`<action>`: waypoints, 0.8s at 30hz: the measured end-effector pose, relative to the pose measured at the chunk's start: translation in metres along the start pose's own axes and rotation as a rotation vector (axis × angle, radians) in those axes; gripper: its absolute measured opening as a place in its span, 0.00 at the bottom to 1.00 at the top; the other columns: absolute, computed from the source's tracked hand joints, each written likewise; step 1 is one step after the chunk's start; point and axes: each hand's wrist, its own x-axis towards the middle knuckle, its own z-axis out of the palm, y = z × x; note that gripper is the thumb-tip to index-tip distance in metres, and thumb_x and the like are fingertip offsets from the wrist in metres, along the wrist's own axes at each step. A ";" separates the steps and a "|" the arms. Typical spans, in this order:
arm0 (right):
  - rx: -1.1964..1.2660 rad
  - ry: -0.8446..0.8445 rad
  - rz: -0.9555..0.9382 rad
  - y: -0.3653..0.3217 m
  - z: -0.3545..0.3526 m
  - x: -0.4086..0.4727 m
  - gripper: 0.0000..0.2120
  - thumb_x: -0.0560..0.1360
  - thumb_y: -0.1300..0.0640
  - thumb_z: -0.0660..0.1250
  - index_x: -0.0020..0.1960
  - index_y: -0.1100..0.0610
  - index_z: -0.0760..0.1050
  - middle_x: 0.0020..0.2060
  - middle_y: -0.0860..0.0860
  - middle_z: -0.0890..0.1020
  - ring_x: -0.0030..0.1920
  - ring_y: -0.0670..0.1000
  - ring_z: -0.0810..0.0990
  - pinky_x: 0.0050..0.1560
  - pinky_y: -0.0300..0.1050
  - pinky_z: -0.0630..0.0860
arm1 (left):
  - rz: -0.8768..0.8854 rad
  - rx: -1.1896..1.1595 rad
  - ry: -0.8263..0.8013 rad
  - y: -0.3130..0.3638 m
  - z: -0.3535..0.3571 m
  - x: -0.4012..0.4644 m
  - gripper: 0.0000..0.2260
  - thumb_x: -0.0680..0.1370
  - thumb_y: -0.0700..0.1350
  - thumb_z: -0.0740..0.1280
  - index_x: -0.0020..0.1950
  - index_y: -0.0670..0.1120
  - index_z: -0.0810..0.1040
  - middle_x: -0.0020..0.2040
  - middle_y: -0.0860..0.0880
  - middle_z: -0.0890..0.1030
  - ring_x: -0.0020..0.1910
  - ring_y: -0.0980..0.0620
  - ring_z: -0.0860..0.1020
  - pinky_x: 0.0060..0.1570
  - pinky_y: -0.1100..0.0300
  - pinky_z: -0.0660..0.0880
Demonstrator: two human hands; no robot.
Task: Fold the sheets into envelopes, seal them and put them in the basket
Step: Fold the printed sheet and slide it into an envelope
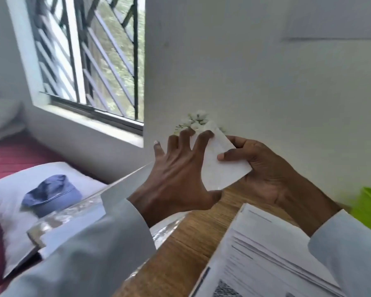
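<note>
Your right hand pinches the small folded white paper envelope above the wooden table, thumb pressed on its face. Your left hand spreads its fingers wide, fingertips apparently touching the envelope's upper edge, though blur obscures this.

A bedroom: pillow beside barred window.
</note>
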 end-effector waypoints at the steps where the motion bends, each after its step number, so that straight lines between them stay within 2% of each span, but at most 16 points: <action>1: 0.000 0.025 -0.027 -0.005 -0.008 -0.008 0.22 0.67 0.68 0.71 0.61 0.62 0.80 0.59 0.63 0.82 0.62 0.66 0.79 0.64 0.61 0.74 | 0.038 0.006 0.011 0.006 -0.002 0.004 0.50 0.59 0.73 0.65 0.73 0.56 0.49 0.70 0.46 0.59 0.67 0.43 0.61 0.67 0.33 0.62; 3: -0.034 0.115 -0.072 -0.011 -0.027 -0.028 0.22 0.66 0.65 0.74 0.59 0.61 0.81 0.56 0.59 0.85 0.60 0.62 0.81 0.60 0.56 0.78 | 0.116 0.007 0.024 0.021 -0.002 0.013 0.49 0.59 0.73 0.64 0.74 0.55 0.50 0.69 0.46 0.61 0.66 0.44 0.61 0.65 0.37 0.64; 6: -0.149 0.284 -0.134 -0.015 -0.054 -0.060 0.22 0.63 0.60 0.78 0.57 0.60 0.82 0.52 0.57 0.86 0.54 0.58 0.84 0.47 0.48 0.82 | 0.231 0.027 -0.005 0.045 0.007 0.027 0.49 0.59 0.74 0.61 0.74 0.55 0.49 0.69 0.46 0.61 0.64 0.45 0.60 0.64 0.36 0.64; 8: -0.197 0.404 -0.158 -0.008 -0.071 -0.083 0.18 0.63 0.59 0.80 0.51 0.62 0.82 0.45 0.56 0.87 0.45 0.56 0.86 0.39 0.45 0.82 | 0.323 0.056 -0.048 0.061 0.021 0.033 0.49 0.61 0.73 0.64 0.74 0.54 0.48 0.70 0.46 0.59 0.65 0.45 0.60 0.65 0.34 0.63; 11: -0.291 0.567 -0.158 0.012 -0.090 -0.113 0.12 0.63 0.60 0.81 0.41 0.61 0.81 0.33 0.54 0.84 0.33 0.51 0.82 0.29 0.43 0.78 | 0.476 0.038 -0.137 0.080 0.047 0.035 0.46 0.64 0.70 0.65 0.74 0.55 0.47 0.72 0.46 0.58 0.67 0.44 0.59 0.66 0.31 0.60; 13: -0.312 0.619 -0.153 0.030 -0.100 -0.130 0.10 0.63 0.61 0.81 0.39 0.60 0.81 0.33 0.55 0.85 0.32 0.51 0.83 0.28 0.43 0.78 | 0.569 -0.003 -0.206 0.089 0.064 0.033 0.44 0.66 0.68 0.65 0.74 0.57 0.47 0.74 0.47 0.57 0.70 0.43 0.59 0.68 0.31 0.57; 15: -0.313 0.629 -0.165 0.045 -0.106 -0.141 0.11 0.64 0.64 0.80 0.44 0.60 0.83 0.38 0.55 0.87 0.37 0.53 0.86 0.33 0.44 0.82 | 0.621 -0.058 -0.259 0.094 0.080 0.028 0.43 0.67 0.69 0.65 0.74 0.58 0.47 0.74 0.48 0.57 0.71 0.44 0.58 0.69 0.32 0.57; 17: -0.349 0.640 -0.164 0.057 -0.110 -0.147 0.13 0.64 0.66 0.80 0.47 0.59 0.84 0.42 0.54 0.88 0.41 0.54 0.87 0.39 0.47 0.84 | 0.626 -0.117 -0.302 0.099 0.092 0.023 0.43 0.67 0.69 0.65 0.75 0.58 0.48 0.75 0.49 0.56 0.72 0.46 0.57 0.70 0.33 0.56; 19: -0.404 0.633 -0.142 0.063 -0.112 -0.147 0.12 0.66 0.67 0.79 0.47 0.58 0.84 0.42 0.52 0.88 0.42 0.54 0.87 0.40 0.45 0.84 | 0.610 -0.168 -0.327 0.100 0.101 0.019 0.43 0.67 0.70 0.65 0.74 0.59 0.48 0.75 0.50 0.55 0.72 0.47 0.55 0.71 0.33 0.55; 21: -0.407 0.593 -0.083 0.067 -0.113 -0.146 0.11 0.68 0.64 0.78 0.49 0.56 0.85 0.42 0.51 0.88 0.42 0.52 0.87 0.37 0.40 0.81 | 0.608 -0.190 -0.330 0.099 0.107 0.017 0.43 0.67 0.70 0.66 0.74 0.59 0.48 0.75 0.51 0.55 0.72 0.48 0.55 0.72 0.33 0.53; 24: -0.361 0.519 0.048 0.069 -0.112 -0.141 0.11 0.72 0.58 0.76 0.53 0.55 0.83 0.44 0.51 0.88 0.45 0.51 0.87 0.37 0.41 0.81 | 0.630 -0.197 -0.293 0.097 0.113 0.015 0.42 0.67 0.70 0.66 0.75 0.58 0.52 0.74 0.51 0.59 0.71 0.48 0.59 0.71 0.33 0.54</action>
